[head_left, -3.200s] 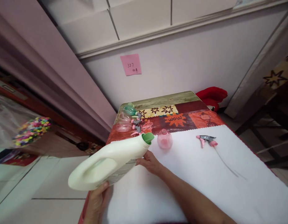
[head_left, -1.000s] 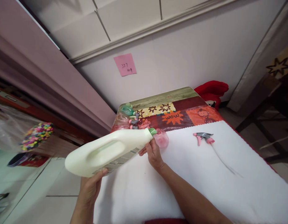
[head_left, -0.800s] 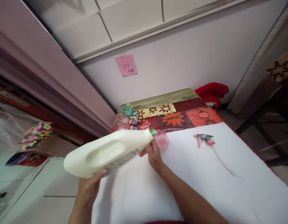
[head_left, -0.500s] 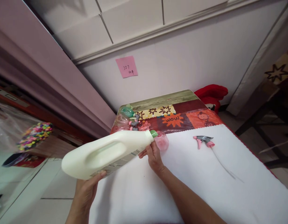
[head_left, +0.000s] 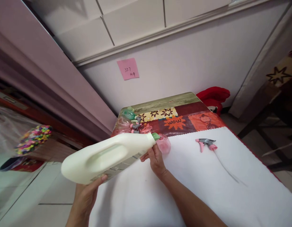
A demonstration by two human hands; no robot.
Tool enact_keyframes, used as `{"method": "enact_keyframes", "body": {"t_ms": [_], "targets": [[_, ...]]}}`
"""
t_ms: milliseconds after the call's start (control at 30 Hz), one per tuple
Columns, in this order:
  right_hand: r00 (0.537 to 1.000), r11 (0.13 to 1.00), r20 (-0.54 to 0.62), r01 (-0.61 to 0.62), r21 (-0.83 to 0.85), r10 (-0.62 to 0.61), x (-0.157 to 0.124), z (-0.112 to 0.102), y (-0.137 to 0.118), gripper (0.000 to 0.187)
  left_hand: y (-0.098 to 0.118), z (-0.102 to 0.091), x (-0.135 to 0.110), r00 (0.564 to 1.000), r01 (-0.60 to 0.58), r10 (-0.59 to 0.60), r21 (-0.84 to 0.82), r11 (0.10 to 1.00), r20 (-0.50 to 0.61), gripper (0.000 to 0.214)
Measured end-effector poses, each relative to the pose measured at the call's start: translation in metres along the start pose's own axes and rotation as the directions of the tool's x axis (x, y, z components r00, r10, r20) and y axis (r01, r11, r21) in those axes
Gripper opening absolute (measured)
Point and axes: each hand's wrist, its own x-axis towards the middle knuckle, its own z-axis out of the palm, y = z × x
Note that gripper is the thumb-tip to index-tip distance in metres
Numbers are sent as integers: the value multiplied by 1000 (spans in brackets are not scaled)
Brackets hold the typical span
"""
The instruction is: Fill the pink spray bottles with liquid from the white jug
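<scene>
A large white jug (head_left: 105,154) with a built-in handle is tilted, its green spout (head_left: 155,136) at the mouth of a round pink spray bottle (head_left: 164,145). My left hand (head_left: 89,192) grips the jug's lower side from beneath. Near the neck, my right hand (head_left: 155,159) has its fingers closed against the jug's underside. Whether liquid runs from the spout I cannot tell. To the right, a grey and pink trigger spray head (head_left: 207,143) lies on the white cloth with its thin tube stretched out.
At the table's far left lie a green spray bottle (head_left: 128,113) and pink ones (head_left: 124,124) with grey heads. A white wall (head_left: 164,66) with a pink note (head_left: 128,68) stands behind. A red plush thing (head_left: 214,94) is past the far right corner.
The jug stays tilted at the pink bottle in both hands, with only a very slight shift. The view has moved a little.
</scene>
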Motion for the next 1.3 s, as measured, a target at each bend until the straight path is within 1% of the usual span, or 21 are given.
{"method": "enact_keyframes", "body": {"t_ms": [167, 333, 567, 667, 867, 1000, 1133, 1300], "targets": [[1000, 1000, -1, 1, 0, -1, 1, 0, 1, 50, -1, 0, 0, 999, 42, -42, 0, 999, -4, 61], [1000, 1000, -18, 4, -9, -4, 0, 0, 2, 50, -2, 1, 0, 999, 34, -34, -2, 999, -28, 62], [1000, 1000, -22, 13, -22, -14, -1, 0, 0, 48, -1, 1, 1, 998, 56, -56, 5, 998, -34, 67], [1000, 999, -19, 22, -28, -22, -1, 0, 0, 48, 0, 1, 1, 998, 45, -45, 5, 999, -38, 68], [1000, 999, -18, 19, -38, -19, -1, 0, -2, 49, -1, 0, 1, 1000, 3, -3, 2, 1000, -1, 64], [1000, 999, -23, 19, -33, -20, -1, 1, -2, 47, 2, 5, -1, 1000, -10, 10, 4, 1000, -12, 63], [999, 1000, -21, 24, -13, -25, -1, 1, -2, 47, 7, 11, -3, 999, 6, -5, 21, 1000, -42, 63], [999, 1000, -23, 24, -14, -24, -1, 0, -2, 47, 12, 16, -3, 999, -9, 10, 27, 1000, -39, 61]]}}
